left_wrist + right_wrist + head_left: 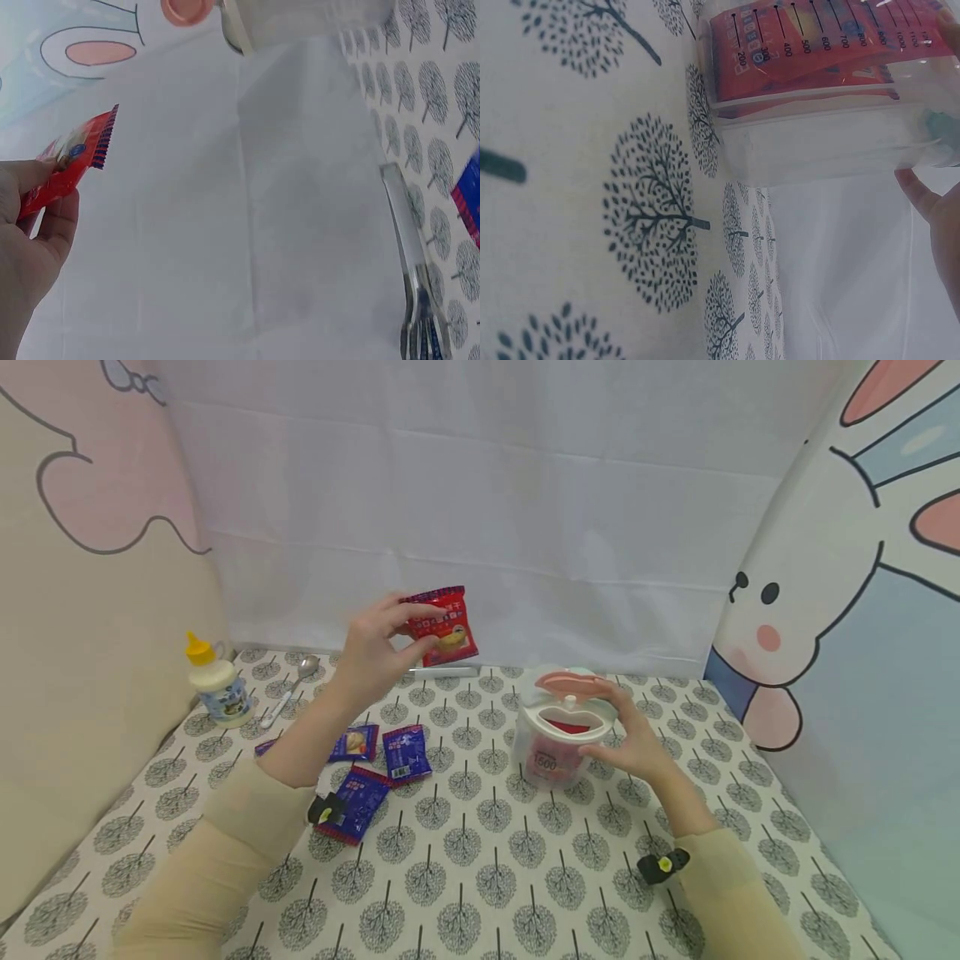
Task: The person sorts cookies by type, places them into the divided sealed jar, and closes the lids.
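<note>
My left hand (378,647) pinches a red snack packet (450,628) between thumb and fingers, raised above the back of the table. In the left wrist view the packet (75,157) shows its serrated end. My right hand (630,735) grips the top of a clear plastic storage jar (551,764), thumb at the front of the rim and fingers by the raised pink flap (570,683). The jar's white lid has a heart-shaped opening. Red packaging (802,60) shows through the jar's marked wall in the right wrist view.
Several blue-purple snack packets (407,754) lie left of centre on the tree-print cloth. At the back left stand a yellow-capped bottle (221,685) and a spoon (292,691) lying beside it. A long silvery utensil (409,232) lies along the back edge, before a white curtain (480,510).
</note>
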Tool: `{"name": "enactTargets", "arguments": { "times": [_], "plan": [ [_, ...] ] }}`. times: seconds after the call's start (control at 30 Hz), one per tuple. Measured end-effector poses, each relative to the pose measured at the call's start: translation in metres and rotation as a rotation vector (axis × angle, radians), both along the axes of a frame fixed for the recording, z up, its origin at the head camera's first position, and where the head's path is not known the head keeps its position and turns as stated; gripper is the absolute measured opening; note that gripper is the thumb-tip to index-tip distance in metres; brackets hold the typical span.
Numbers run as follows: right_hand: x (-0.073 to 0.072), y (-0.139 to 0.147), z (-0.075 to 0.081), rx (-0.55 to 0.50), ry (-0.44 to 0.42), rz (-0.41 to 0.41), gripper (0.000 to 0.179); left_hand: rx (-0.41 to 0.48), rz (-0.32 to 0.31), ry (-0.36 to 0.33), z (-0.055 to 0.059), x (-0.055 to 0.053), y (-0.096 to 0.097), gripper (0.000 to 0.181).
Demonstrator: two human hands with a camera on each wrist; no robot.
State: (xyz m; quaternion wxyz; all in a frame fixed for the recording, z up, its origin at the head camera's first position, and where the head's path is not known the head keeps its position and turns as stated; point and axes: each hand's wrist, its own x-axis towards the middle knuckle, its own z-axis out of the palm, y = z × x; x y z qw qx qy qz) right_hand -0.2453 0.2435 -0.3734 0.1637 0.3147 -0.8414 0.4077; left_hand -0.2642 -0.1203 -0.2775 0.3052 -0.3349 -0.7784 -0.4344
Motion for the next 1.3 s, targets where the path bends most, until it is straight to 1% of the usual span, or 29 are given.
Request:
{"name": "enactTargets", "arguments": {
  "times": [0.1, 0.17, 0.3, 0.37, 0.47, 0.57, 0.7, 0.8, 0.83, 0.9, 0.97, 1.03, 1.1, 1.13, 1.2, 1.3],
  "plan": [
    [-0.001, 0.000, 0.000, -0.001, -0.003, 0.003, 0.099, 0.031, -0.050, 0.089, 0.000, 0.005, 0.020, 0.031],
    [-0.002, 0.000, 0.000, -0.003, -0.008, 0.009, 0.098, 0.040, -0.082, 0.120, -0.001, 0.008, 0.033, 0.031],
    [-0.003, 0.000, 0.001, 0.000, -0.025, 0.016, 0.098, 0.065, -0.170, 0.137, -0.011, 0.008, 0.061, 0.030],
    [-0.003, 0.000, 0.001, -0.005, -0.031, 0.019, 0.098, 0.071, -0.220, 0.129, -0.017, 0.007, 0.074, 0.030],
    [-0.003, 0.000, 0.000, -0.015, -0.025, 0.029, 0.097, 0.058, -0.260, 0.112, -0.027, 0.004, 0.091, 0.030],
    [-0.004, 0.001, -0.001, -0.032, -0.008, 0.061, 0.096, 0.032, -0.290, 0.098, -0.036, 0.001, 0.106, 0.030],
    [-0.002, 0.000, 0.000, -0.022, -0.010, 0.057, 0.096, -0.004, -0.302, 0.108, -0.046, -0.003, 0.122, 0.027],
    [0.000, -0.001, 0.001, -0.005, -0.017, 0.026, 0.096, -0.051, -0.283, 0.109, -0.054, -0.007, 0.131, 0.025],
    [0.000, -0.001, 0.001, 0.000, -0.020, 0.017, 0.096, -0.067, -0.283, 0.100, -0.056, -0.008, 0.133, 0.025],
    [0.001, -0.001, 0.002, 0.004, -0.017, 0.009, 0.096, -0.120, -0.271, 0.092, -0.062, -0.010, 0.136, 0.024],
    [0.000, -0.002, 0.001, 0.001, -0.016, 0.017, 0.096, -0.178, -0.260, 0.077, -0.067, -0.012, 0.138, 0.022],
    [0.000, -0.002, 0.001, 0.005, -0.014, 0.025, 0.097, -0.231, -0.262, 0.063, -0.072, -0.013, 0.138, 0.022],
    [0.000, -0.001, 0.001, 0.004, -0.012, 0.038, 0.098, -0.280, -0.261, 0.064, -0.076, -0.014, 0.138, 0.021],
    [0.000, -0.001, 0.001, 0.004, -0.010, 0.042, 0.098, -0.294, -0.268, 0.058, -0.078, -0.014, 0.137, 0.020],
    [0.000, -0.001, 0.001, 0.004, -0.014, 0.034, 0.098, -0.333, -0.277, 0.070, -0.081, -0.015, 0.136, 0.018],
    [0.000, -0.001, 0.001, 0.001, -0.022, 0.026, 0.099, -0.414, -0.266, 0.087, -0.084, -0.016, 0.136, 0.014]
  ]
}}
